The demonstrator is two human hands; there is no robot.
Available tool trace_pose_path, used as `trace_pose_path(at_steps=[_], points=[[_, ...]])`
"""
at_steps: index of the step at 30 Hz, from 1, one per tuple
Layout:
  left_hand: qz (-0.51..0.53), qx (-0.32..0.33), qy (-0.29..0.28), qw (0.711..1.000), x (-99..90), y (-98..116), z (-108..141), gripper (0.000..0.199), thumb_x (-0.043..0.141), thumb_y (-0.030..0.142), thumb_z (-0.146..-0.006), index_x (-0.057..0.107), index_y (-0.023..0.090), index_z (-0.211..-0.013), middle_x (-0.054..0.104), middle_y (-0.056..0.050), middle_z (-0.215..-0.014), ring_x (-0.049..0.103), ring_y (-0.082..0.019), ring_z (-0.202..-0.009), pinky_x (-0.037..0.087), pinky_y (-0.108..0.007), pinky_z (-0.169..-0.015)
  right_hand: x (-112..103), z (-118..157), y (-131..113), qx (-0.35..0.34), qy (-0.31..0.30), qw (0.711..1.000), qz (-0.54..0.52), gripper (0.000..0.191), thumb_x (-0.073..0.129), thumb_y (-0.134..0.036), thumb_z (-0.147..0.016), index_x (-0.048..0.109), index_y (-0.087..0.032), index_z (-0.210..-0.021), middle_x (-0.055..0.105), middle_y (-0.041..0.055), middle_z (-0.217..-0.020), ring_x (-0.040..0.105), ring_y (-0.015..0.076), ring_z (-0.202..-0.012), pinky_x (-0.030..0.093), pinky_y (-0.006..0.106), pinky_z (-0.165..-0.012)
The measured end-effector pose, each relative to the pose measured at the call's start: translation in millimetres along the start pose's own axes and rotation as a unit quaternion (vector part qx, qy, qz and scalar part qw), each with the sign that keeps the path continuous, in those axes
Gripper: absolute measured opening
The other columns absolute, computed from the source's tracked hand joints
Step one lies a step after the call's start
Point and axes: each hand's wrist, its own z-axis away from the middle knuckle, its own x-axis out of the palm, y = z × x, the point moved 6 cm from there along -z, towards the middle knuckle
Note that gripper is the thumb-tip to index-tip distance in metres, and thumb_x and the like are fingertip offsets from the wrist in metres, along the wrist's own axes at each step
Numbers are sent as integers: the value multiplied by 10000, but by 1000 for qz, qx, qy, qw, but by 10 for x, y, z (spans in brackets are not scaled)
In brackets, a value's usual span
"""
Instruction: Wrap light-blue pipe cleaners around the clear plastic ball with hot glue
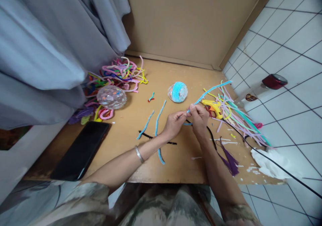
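Note:
A light-blue pipe cleaner (208, 91) runs between my two hands above the table, its long end sticking out to the upper right. My left hand (175, 123) pinches it near one end. Close against that, my right hand (198, 117) is closed on the same pipe cleaner. Just beyond the hands sits a clear ball (170, 93) with a band of light-blue pipe cleaner (179, 91) wound round it. Left of my hands lie two more blue pipe cleaners (157, 118) and a black one (146, 135), partly under my left arm.
A yellow glue gun (213, 108) with a black cord rests by a bundle of pastel pipe cleaners (233, 115). At left are another clear ball (112, 97), a coloured pipe-cleaner heap (123, 71) and a phone (82, 150). A purple tassel (228, 159) and white tissue (269, 162) lie right.

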Motion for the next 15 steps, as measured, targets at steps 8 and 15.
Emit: trace_pose_path(at_steps=[8, 15], points=[[20, -64, -21, 998, 14, -27, 72, 263, 580, 399, -822, 691, 165, -777, 575, 15, -587, 523, -122, -598, 397, -214, -567, 26, -67, 252, 95, -20, 990, -101, 378, 563, -537, -809, 601, -203, -636, 471, -39, -491, 453, 115, -494, 391, 260, -521], [96, -145, -108, 979, 143, -181, 168, 449, 557, 606, -772, 585, 158, -752, 293, 102, -474, 228, -48, -399, 186, -191, -419, 14, -139, 425, 147, -84, 978, -121, 416, 618, -605, -720, 627, -199, -632, 556, -6, -571, 502, 125, -546, 427, 275, -555]])
